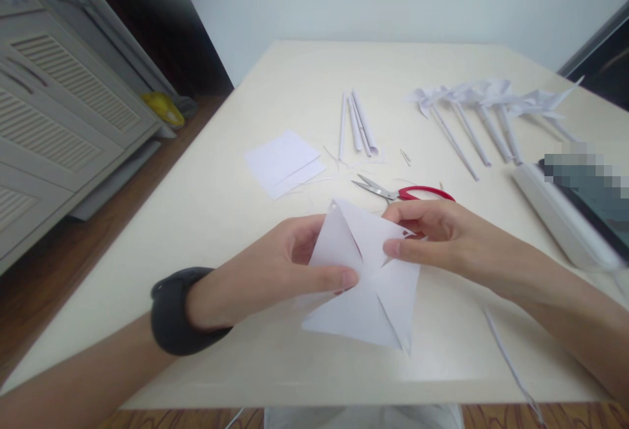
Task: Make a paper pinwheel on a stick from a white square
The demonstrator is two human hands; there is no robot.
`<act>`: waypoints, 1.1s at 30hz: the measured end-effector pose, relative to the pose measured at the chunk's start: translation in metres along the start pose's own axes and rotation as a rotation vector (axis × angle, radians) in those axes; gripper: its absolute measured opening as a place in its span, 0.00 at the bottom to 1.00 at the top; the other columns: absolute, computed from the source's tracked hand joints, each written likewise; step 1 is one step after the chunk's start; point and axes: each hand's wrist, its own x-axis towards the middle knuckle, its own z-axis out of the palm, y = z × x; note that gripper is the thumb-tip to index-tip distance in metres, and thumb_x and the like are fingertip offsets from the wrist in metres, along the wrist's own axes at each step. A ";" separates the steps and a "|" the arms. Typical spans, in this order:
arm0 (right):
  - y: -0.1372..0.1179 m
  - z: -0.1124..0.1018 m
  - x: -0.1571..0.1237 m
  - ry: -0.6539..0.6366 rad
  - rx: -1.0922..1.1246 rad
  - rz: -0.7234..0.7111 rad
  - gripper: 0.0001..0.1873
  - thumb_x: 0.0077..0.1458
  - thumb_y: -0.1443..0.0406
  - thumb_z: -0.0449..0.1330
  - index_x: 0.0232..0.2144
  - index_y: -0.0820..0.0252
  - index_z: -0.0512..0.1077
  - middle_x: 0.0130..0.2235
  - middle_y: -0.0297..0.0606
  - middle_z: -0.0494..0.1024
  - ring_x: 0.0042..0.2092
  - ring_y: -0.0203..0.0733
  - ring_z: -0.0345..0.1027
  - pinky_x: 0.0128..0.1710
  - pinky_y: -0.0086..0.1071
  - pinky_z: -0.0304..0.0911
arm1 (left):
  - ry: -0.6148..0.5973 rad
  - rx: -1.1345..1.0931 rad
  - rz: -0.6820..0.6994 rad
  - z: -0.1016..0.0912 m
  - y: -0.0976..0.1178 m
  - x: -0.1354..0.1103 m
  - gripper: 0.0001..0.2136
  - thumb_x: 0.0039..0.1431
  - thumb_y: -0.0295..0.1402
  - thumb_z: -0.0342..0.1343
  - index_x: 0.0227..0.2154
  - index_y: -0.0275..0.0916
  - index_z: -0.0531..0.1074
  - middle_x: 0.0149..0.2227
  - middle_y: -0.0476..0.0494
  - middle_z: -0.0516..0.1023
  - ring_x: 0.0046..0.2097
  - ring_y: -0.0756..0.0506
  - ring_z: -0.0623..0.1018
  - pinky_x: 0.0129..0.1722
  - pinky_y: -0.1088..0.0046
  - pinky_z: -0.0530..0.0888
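Observation:
Between my hands, above the near part of the table, is a white paper square [363, 285] with slits cut in from its corners toward the middle. My left hand [304, 259] grips its left side, thumb on top near the centre and fingers behind. At the upper right, my right hand [427, 229] pinches the paper between thumb and fingers. Just beyond the paper lie scissors with red handles [410, 192], their blades slightly apart and pointing left. Two or so flat white paper squares [282, 160] rest farther back on the left.
Several rolled paper tubes [358, 124] lie at mid-table among thin paper scraps. Several finished paper pinwheels [476, 111] on sticks are at the back right. A white box-like object [565, 219] stands at the right, with a cable [508, 357] near the front edge. Louvred cabinets [69, 82] are at left.

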 end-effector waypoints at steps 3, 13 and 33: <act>-0.001 -0.001 -0.001 0.001 -0.028 0.002 0.03 0.54 0.65 0.56 0.29 0.58 0.68 0.34 0.33 0.72 0.37 0.40 0.67 0.35 0.31 0.61 | 0.024 0.004 0.016 0.000 0.000 0.000 0.12 0.51 0.25 0.57 0.38 0.43 0.75 0.37 0.46 0.80 0.36 0.44 0.79 0.34 0.70 0.75; -0.004 0.001 -0.004 0.118 -0.259 -0.085 0.05 0.54 0.62 0.55 0.29 0.57 0.68 0.32 0.32 0.71 0.34 0.38 0.66 0.32 0.30 0.60 | 0.053 0.081 -0.022 -0.001 -0.001 0.002 0.07 0.47 0.27 0.58 0.29 0.42 0.78 0.30 0.45 0.80 0.35 0.40 0.78 0.37 0.62 0.74; 0.017 -0.036 -0.009 0.385 -1.166 0.140 0.14 0.53 0.55 0.51 0.23 0.57 0.63 0.28 0.36 0.69 0.25 0.39 0.61 0.23 0.32 0.50 | 0.367 -0.015 0.132 0.001 0.000 0.004 0.13 0.46 0.31 0.61 0.38 0.39 0.74 0.37 0.42 0.80 0.36 0.41 0.78 0.37 0.67 0.74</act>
